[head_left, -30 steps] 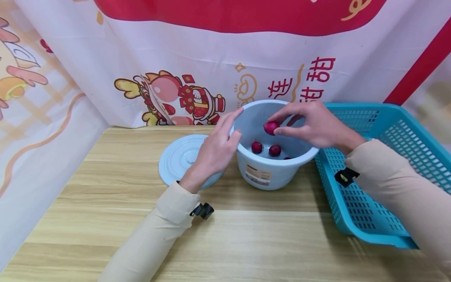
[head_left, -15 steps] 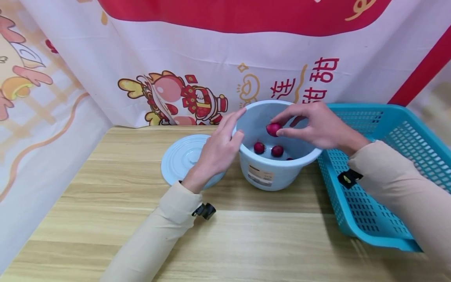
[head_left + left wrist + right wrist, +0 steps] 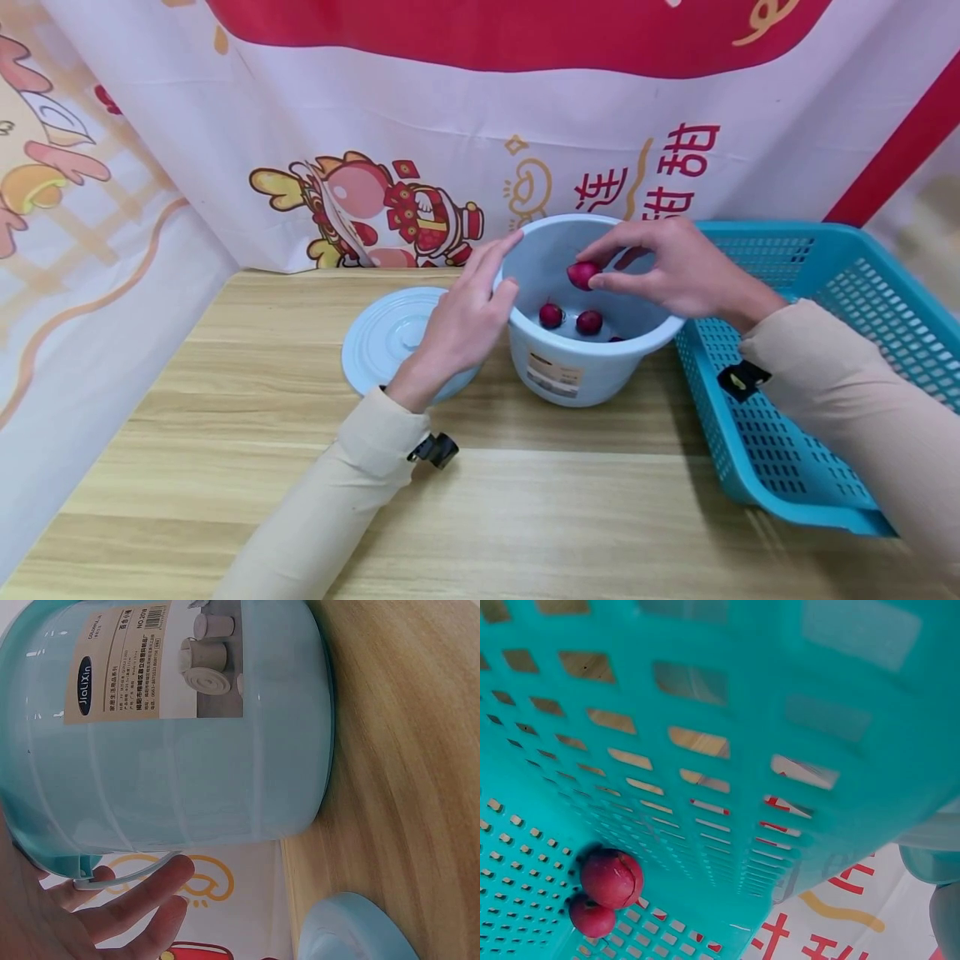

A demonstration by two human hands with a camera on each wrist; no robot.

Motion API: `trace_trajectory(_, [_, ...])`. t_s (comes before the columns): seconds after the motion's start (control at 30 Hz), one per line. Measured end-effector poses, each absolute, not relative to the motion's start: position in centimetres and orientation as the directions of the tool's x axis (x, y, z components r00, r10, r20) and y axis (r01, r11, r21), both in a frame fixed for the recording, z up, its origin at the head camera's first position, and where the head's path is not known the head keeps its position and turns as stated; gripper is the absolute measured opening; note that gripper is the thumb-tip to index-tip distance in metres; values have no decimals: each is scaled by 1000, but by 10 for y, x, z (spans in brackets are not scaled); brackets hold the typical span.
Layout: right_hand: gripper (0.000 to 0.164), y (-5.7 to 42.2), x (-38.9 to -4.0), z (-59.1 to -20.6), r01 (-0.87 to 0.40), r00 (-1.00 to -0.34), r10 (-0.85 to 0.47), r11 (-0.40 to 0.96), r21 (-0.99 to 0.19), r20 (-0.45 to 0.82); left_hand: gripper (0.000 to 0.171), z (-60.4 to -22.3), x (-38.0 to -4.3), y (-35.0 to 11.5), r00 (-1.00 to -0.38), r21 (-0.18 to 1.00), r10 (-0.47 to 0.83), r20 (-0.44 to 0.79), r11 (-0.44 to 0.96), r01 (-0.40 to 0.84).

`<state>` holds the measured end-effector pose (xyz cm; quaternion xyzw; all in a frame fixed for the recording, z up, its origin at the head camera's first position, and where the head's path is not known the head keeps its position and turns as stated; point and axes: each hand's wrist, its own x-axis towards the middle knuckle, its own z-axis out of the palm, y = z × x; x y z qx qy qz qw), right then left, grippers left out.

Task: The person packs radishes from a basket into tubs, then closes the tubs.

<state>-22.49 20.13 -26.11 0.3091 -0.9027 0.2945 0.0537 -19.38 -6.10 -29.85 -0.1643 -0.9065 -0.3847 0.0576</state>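
A light blue plastic bucket with a paper label stands in the middle of the head view. Inside it lie several red radishes, among them one radish near the bottom's middle. My right hand pinches another radish between thumb and fingers, inside the bucket's mouth and above the others. My left hand rests against the bucket's left rim with its fingers fairly straight. In the left wrist view, the fingers of that hand extend beside the bucket's thin handle.
A teal slotted basket stands right of the bucket, under my right forearm. The right wrist view shows two radishes inside it. The bucket's round blue lid lies on the wooden table at left. A printed cloth hangs behind.
The head view has shifted slightly. Both hands keep their places at the bucket, and the radish stays pinched in my right hand.
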Motion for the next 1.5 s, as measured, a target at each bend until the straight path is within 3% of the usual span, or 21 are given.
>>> trace_trajectory(1.07, [38, 202, -226, -262, -615, -786, -544, 634, -470, 295, 56, -298, -193, -62, -939, 678, 253, 233, 650, 343])
trace_trajectory(1.5, [40, 216, -228, -247, -495, -863, -411, 564, -661, 295, 56, -299, -194, -62, -939, 680, 256, 228, 648, 342])
